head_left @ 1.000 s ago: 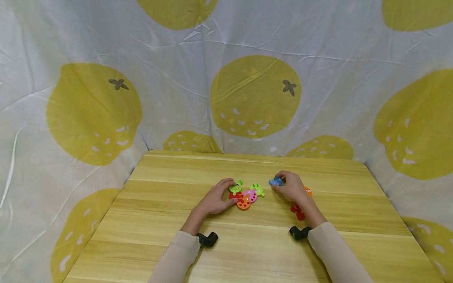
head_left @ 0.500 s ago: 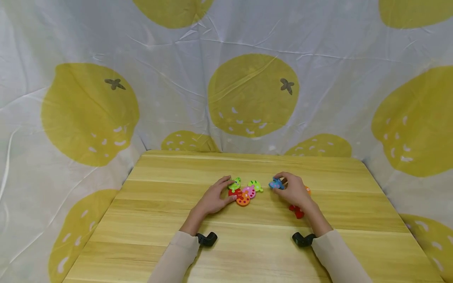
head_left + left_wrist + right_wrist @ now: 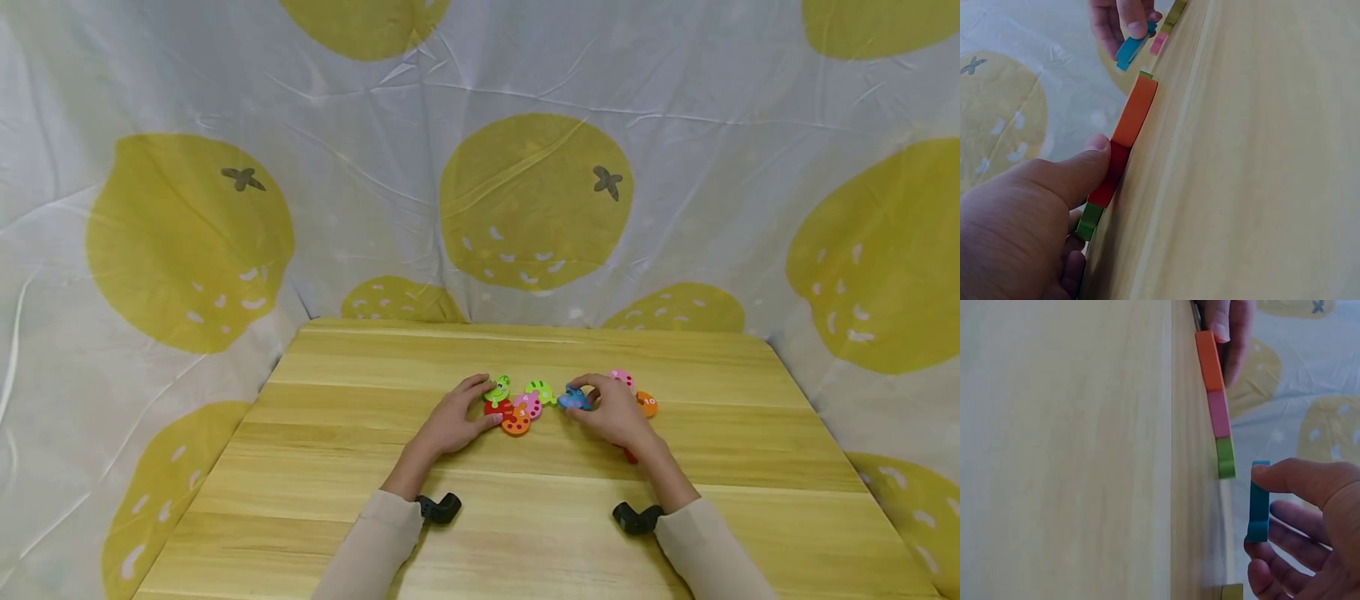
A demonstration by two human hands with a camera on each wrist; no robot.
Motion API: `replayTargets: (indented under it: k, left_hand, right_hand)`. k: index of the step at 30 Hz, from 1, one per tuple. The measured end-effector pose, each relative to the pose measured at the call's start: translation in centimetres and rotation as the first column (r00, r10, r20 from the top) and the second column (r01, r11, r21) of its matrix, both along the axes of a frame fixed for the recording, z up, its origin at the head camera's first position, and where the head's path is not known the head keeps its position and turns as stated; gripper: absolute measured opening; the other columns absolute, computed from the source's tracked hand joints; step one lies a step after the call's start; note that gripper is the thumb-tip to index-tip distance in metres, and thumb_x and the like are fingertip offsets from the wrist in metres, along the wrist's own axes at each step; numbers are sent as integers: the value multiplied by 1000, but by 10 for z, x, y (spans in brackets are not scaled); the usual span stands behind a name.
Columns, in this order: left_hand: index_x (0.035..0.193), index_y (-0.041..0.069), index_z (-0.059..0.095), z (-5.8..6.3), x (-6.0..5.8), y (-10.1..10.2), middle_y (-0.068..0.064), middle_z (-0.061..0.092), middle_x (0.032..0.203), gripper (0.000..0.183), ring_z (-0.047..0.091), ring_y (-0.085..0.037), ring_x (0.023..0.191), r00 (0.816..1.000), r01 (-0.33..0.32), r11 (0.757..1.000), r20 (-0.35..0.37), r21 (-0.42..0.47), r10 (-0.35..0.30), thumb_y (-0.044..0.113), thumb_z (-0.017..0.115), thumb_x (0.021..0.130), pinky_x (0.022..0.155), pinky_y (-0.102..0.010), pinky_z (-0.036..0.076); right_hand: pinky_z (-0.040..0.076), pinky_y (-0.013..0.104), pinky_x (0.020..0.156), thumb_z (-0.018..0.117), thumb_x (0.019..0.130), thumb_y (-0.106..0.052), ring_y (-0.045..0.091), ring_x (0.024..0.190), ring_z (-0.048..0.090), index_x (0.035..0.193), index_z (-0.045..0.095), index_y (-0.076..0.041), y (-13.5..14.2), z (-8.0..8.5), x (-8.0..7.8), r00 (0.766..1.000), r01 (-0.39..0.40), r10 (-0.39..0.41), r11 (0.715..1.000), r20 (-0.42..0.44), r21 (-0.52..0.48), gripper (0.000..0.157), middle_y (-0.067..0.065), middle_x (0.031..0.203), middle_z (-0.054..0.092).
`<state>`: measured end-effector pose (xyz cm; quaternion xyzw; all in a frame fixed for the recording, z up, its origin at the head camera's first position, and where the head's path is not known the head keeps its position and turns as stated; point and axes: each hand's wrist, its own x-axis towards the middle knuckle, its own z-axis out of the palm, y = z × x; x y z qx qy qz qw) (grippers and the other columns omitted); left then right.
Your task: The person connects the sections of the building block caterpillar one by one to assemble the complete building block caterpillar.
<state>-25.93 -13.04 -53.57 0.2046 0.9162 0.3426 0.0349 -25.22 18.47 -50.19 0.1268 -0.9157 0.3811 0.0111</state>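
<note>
A chain of joined caterpillar puzzle pieces lies flat on the table: a green head piece (image 3: 499, 388), a red piece (image 3: 1110, 178), an orange piece (image 3: 516, 423), a pink piece (image 3: 1218, 414) and a light green piece (image 3: 538, 391). My left hand (image 3: 454, 420) holds its left end, thumb against the red piece and fingers around the head. Between thumb and fingers, my right hand (image 3: 618, 412) pinches a blue puzzle piece (image 3: 1259, 501). This piece is raised off the table, just right of the light green piece's tab.
Behind and right of my right hand lie a pink spotted piece (image 3: 622, 378) and an orange piece (image 3: 647, 404) marked 10. Red (image 3: 630, 456) shows partly under my right wrist. Beyond the wooden table (image 3: 525, 542) hangs a lemon-print curtain (image 3: 360, 192).
My right hand has moved left with the blue piece, close to the light green piece. The pink piece behind it has come into view. My left hand keeps its hold.
</note>
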Motion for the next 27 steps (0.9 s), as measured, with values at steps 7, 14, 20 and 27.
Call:
replayTargets:
  k: [7,14,20,27]
  left_hand:
    - [153,20,51,-1,0,2,1,38,165,65,36,-31,153,1000,-2,1000,-7,-11,2,47,69,97,123,-52,33]
    - [153,18,51,1,-1,4,-2,38,165,65,38,-31,152,1000,13,1000,-23,-22,-14,48,68,98,123,-52,34]
    - [154,20,51,1,-1,3,1,37,166,66,37,-29,153,1000,4,1000,-11,-25,-4,49,68,97,123,-51,34]
    - [153,19,51,-1,-1,2,0,37,166,66,37,-29,153,1000,-1,1000,-13,-29,1,49,68,97,123,-51,33]
  right_hand:
    - [48,29,74,86,84,-20,20,88,59,121,73,-11,-8,-6,-2,1000,-15,16,999,18,-34,40,8,101,69]
    - [46,29,74,86,83,-18,19,85,56,120,74,-10,-14,-10,-5,999,-27,28,999,19,-40,40,6,95,67]
    - [48,31,77,87,84,-20,20,87,57,120,74,-10,-16,-12,-7,999,-22,23,999,24,-33,40,6,97,68]
    - [48,31,76,86,84,-21,19,86,55,120,74,-9,-19,-14,-6,999,-18,19,999,48,-27,40,6,96,66]
